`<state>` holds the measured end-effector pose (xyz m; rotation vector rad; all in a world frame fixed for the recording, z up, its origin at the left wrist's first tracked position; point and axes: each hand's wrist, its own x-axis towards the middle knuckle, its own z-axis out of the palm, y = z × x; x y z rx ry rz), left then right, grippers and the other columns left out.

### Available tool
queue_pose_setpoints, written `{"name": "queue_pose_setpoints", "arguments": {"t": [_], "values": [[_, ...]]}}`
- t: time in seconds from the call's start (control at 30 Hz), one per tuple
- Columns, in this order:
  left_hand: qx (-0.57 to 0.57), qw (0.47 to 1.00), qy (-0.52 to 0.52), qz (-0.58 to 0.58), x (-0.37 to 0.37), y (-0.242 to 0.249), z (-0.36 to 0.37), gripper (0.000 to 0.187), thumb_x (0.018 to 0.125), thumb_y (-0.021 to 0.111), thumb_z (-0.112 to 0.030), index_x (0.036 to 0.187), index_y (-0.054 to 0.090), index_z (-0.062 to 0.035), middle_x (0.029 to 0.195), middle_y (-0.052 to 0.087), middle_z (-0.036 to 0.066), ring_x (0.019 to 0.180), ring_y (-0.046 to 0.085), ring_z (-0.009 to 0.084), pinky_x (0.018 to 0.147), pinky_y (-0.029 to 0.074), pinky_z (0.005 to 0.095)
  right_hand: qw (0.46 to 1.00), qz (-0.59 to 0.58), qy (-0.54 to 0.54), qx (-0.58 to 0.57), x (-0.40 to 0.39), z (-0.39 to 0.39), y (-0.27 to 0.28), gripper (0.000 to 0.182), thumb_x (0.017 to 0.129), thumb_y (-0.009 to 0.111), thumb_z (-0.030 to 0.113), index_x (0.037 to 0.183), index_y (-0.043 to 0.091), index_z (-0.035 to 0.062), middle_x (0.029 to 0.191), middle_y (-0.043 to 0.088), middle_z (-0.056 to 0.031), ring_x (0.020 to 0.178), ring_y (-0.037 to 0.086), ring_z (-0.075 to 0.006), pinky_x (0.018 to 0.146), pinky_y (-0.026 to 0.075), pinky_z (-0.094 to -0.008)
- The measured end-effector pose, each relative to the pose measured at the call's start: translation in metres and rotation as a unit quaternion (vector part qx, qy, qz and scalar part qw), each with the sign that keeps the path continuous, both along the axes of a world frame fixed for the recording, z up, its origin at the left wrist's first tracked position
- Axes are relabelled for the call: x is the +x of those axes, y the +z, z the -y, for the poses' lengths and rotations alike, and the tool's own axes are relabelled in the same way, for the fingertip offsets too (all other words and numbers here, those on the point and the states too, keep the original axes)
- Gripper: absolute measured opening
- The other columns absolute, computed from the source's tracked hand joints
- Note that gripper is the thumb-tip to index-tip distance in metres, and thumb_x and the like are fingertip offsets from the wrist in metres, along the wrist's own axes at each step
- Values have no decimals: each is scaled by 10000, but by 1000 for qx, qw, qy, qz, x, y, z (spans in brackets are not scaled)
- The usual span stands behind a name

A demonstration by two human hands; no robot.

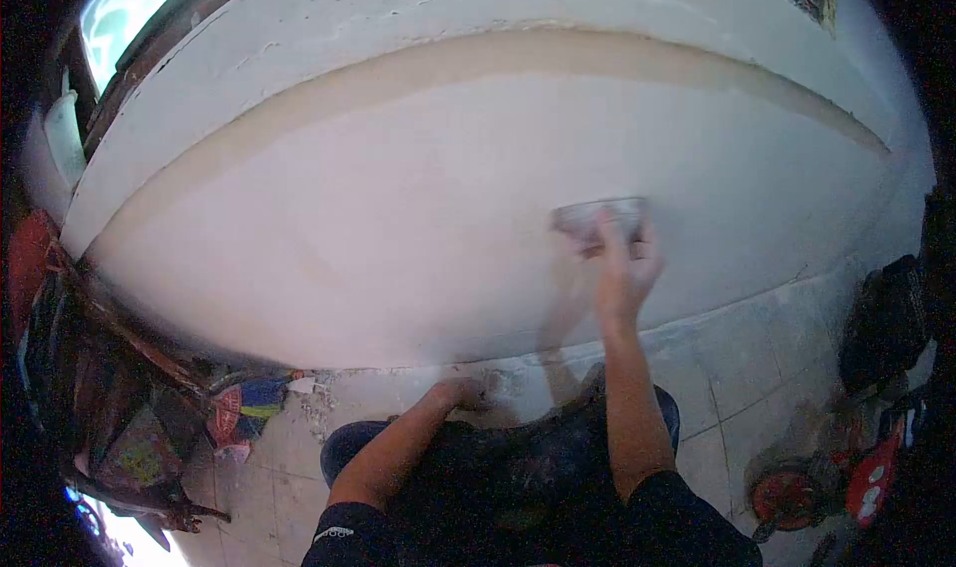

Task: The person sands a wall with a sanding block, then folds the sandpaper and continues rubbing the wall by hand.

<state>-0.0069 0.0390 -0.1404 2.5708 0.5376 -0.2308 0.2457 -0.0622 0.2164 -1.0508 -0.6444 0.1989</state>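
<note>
My right hand (625, 260) is raised against the white wall (398, 199), its fingers closed round a sanding block (601, 213). The block looks pale and greyish with a dark upper edge. Its face lies against the wall surface, and the hand and block are slightly blurred. Low down by my knees is my left hand (463, 394), near the foot of the wall. Its fingers are dim and blurred, so I cannot make out their pose or anything in them.
A raised curved ledge (558, 41) runs across the wall above. Tiled floor (697, 467) lies below. At the left are a colourful torn bag (234, 413) and dark clutter (139, 448). To the right stand a dark bag (884, 323), a round reddish container (784, 495) and a red item (876, 477).
</note>
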Motion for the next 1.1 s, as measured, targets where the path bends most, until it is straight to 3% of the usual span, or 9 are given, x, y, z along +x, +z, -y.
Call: {"name": "queue_pose_setpoints", "arguments": {"t": [0.13, 0.23, 0.33, 0.43, 0.5, 0.6, 0.77, 0.87, 1.1], "values": [[-28, 999, -33, 20, 3, -20, -5, 515, 935, 679, -382, 1361, 637, -94, 1342, 675, 176, 1206, 653, 364, 1018, 512, 487, 982, 135, 130, -31, -25, -4, -6, 167, 956, 708, 164, 1021, 697, 11, 822, 696, -54, 630, 653, -109, 530, 520, -257], [-16, 994, -46, 95, -2, -27, -4, 495, 939, 675, -381, 1340, 654, -91, 1332, 681, 174, 1208, 652, 362, 1026, 506, 484, 991, 51, 113, -56, -18, 6, 9, 157, 955, 707, 149, 1015, 699, 4, 830, 695, -54, 646, 653, -112, 533, 527, -258], [-3, 989, -46, 143, -4, -25, -4, 481, 942, 672, -380, 1326, 666, -89, 1325, 685, 173, 1210, 652, 361, 1031, 502, 482, 997, -59, 7, 55, 11, 8, 16, 157, 955, 709, 145, 998, 698, -5, 846, 699, -53, 656, 654, -117, 545, 535, -263], [-46, 993, -24, -102, 10, -16, -10, 459, 938, 681, -390, 1286, 691, -90, 1291, 700, 166, 1172, 665, 358, 1007, 509, 490, 991, -43, -42, 121, 13, 6, 16, 168, 956, 711, 154, 991, 702, -11, 863, 706, -57, 663, 657, -120, 563, 540, -265], [-75, 961, -10, -267, 14, -12, -9, 445, 935, 687, -396, 1260, 708, -91, 1269, 711, 162, 1146, 673, 356, 991, 514, 495, 1000, -11, 4, 7, -14, 4, 14, 164, 960, 712, 152, 989, 709, -10, 861, 711, -60, 662, 658, -112, 579, 541, -260], [-131, 985, -12, -108, -18, -130, -45, 423, 942, 676, -396, 1230, 719, -88, 1218, 726, 164, 1121, 682, 364, 956, 529, 510, 990, 63, 122, -2, -34, -7, -7, 167, 962, 718, 160, 989, 718, -6, 848, 712, -59, 653, 651, -99, 579, 535, -253], [-83, 977, -24, -197, -2, -49, -21, 447, 949, 662, -423, 1230, 717, -80, 1231, 720, 171, 1130, 679, 371, 965, 527, 512, 998, -52, 27, 2, -1, 5, 15, 140, 955, 720, 150, 995, 717, 16, 850, 711, -57, 671, 664, -102, 600, 540, -254], [-77, 976, -30, -201, 4, -41, -21, 463, 953, 653, -439, 1231, 716, -75, 1239, 716, 176, 1135, 677, 375, 970, 525, 512, 986, -79, -40, 140, 14, 7, 21, 190, 920, 782, 210, 937, 704, 38, 778, 704, -62, 629, 665, -133, 562, 538, -275], [-84, 976, -56, -193, 3, -47, -24, 500, 962, 633, -478, 1231, 713, -64, 1258, 706, 187, 1148, 672, 385, 983, 522, 514, 983, 103, 153, -13, -37, -19, -20, 145, 946, 735, 143, 1002, 720, 9, 838, 706, -34, 692, 667, -103, 628, 536, -253]]}}
